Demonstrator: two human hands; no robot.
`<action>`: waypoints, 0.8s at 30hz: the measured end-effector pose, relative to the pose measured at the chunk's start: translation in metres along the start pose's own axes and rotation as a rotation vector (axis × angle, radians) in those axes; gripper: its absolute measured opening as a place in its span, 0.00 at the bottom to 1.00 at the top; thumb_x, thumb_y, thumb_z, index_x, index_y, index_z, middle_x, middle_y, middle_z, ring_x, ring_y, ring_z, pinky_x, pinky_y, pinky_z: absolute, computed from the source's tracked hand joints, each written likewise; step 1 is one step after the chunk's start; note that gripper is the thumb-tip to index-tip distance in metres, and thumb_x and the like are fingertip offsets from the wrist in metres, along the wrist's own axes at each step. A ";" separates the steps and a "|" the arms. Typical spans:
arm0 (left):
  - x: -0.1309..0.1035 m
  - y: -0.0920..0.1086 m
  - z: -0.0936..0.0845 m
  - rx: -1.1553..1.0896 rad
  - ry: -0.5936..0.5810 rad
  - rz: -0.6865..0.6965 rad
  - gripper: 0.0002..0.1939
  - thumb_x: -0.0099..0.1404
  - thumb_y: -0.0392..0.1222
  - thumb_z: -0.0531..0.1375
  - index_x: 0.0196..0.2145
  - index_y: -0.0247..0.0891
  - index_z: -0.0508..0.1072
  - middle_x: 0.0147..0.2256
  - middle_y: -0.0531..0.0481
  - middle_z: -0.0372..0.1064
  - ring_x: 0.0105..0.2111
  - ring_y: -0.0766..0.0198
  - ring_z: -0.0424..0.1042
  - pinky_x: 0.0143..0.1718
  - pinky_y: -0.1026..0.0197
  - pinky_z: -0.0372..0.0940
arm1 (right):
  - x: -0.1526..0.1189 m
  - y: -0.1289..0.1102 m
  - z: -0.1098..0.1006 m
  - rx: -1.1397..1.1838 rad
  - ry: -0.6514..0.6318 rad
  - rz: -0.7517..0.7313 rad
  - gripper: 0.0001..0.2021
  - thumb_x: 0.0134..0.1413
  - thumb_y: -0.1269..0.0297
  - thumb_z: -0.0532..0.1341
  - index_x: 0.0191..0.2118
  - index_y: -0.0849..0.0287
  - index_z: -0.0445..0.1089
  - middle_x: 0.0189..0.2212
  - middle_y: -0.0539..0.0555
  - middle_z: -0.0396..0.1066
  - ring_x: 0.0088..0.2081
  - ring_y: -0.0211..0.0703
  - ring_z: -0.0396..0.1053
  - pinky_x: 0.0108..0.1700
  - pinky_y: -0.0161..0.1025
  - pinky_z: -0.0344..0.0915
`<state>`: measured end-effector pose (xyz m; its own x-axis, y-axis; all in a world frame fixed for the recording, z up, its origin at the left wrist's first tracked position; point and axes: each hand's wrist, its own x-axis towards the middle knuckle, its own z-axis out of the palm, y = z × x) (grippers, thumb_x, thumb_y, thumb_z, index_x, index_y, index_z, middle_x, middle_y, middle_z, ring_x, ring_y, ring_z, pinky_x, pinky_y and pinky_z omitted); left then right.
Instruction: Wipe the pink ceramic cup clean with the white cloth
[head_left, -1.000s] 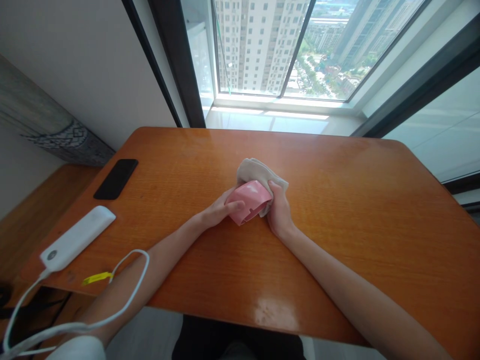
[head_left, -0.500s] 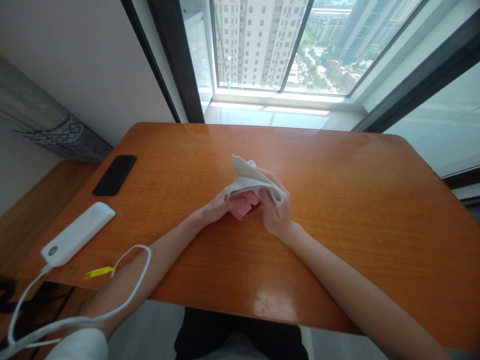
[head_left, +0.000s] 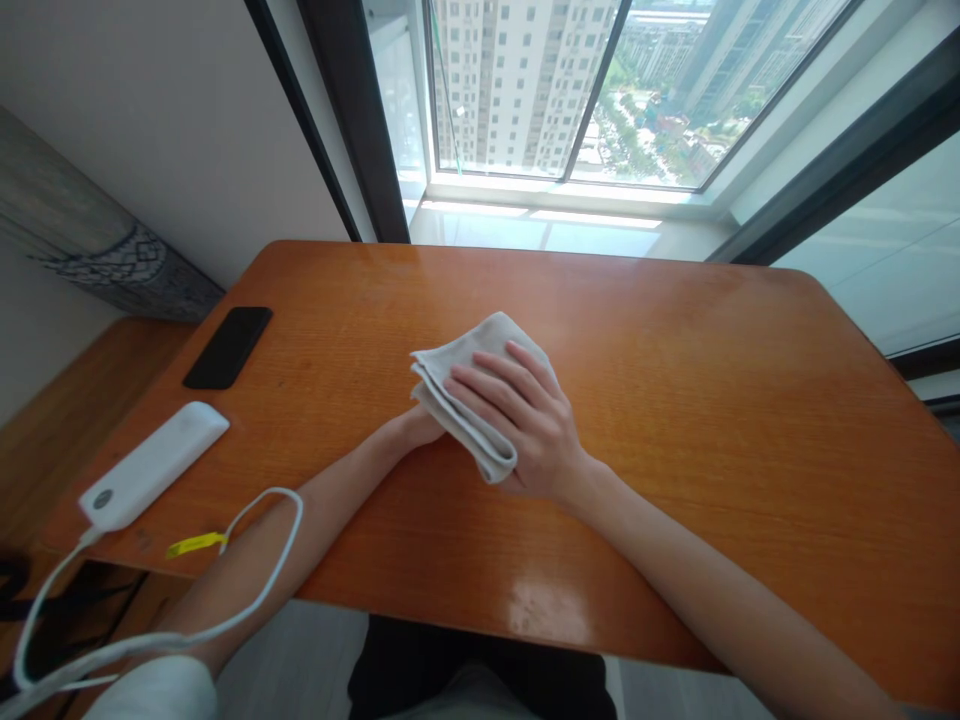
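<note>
A folded light grey cloth (head_left: 487, 335) is held above the middle of the table. My right hand (head_left: 529, 405) lies over its upper face, fingers stretched across it and slightly apart, pressing it from above. The thumb of that hand is hidden. From the left, my left hand (head_left: 427, 424) reaches beneath the cloth; only the wrist and the edge of the hand show, and its fingers are covered. Whatever it holds under there is out of sight.
On the wooden table (head_left: 712, 430) at the left lie a black phone (head_left: 228, 347) and a white power bank (head_left: 154, 465) with a white cable (head_left: 292, 520) bearing a yellow tag (head_left: 196, 544). The cable crosses over my left forearm. A window (head_left: 562, 90) is beyond the table.
The cloth was bunched, with a pink item showing under it between my hands. Now the cloth is spread flatter over the top, my right hand is laid upon it, and the pink item is hidden.
</note>
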<state>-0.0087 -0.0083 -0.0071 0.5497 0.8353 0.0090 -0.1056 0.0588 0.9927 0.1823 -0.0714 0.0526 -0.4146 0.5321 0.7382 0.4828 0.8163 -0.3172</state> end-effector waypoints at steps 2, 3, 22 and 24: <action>-0.003 -0.004 -0.001 0.011 0.062 0.000 0.30 0.69 0.65 0.68 0.60 0.46 0.78 0.56 0.41 0.81 0.64 0.38 0.75 0.58 0.36 0.76 | 0.000 0.001 0.000 -0.053 -0.038 -0.067 0.29 0.72 0.50 0.61 0.75 0.46 0.68 0.67 0.55 0.77 0.70 0.65 0.71 0.80 0.68 0.57; -0.003 -0.005 -0.001 0.017 0.072 0.008 0.30 0.69 0.65 0.68 0.61 0.46 0.77 0.55 0.41 0.81 0.65 0.38 0.75 0.58 0.36 0.76 | -0.001 0.003 0.001 -0.046 -0.018 -0.058 0.29 0.72 0.50 0.61 0.75 0.45 0.68 0.67 0.54 0.77 0.70 0.64 0.72 0.79 0.67 0.58; 0.007 0.011 -0.007 -0.022 -0.201 -0.048 0.50 0.55 0.72 0.75 0.63 0.35 0.74 0.48 0.42 0.79 0.43 0.56 0.76 0.45 0.59 0.70 | -0.009 0.029 0.022 0.516 0.496 0.810 0.22 0.74 0.41 0.56 0.39 0.51 0.77 0.38 0.52 0.79 0.44 0.52 0.76 0.52 0.49 0.76; 0.008 0.012 -0.008 0.007 -0.240 -0.059 0.50 0.55 0.72 0.75 0.63 0.34 0.73 0.48 0.42 0.79 0.42 0.56 0.75 0.44 0.59 0.70 | -0.009 0.028 0.017 0.460 0.472 0.766 0.23 0.77 0.43 0.54 0.39 0.51 0.78 0.36 0.52 0.79 0.43 0.52 0.76 0.51 0.49 0.75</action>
<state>-0.0126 0.0032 0.0035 0.7356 0.6770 -0.0213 -0.0624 0.0991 0.9931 0.1866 -0.0493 0.0266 0.2781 0.8874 0.3677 0.1049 0.3525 -0.9299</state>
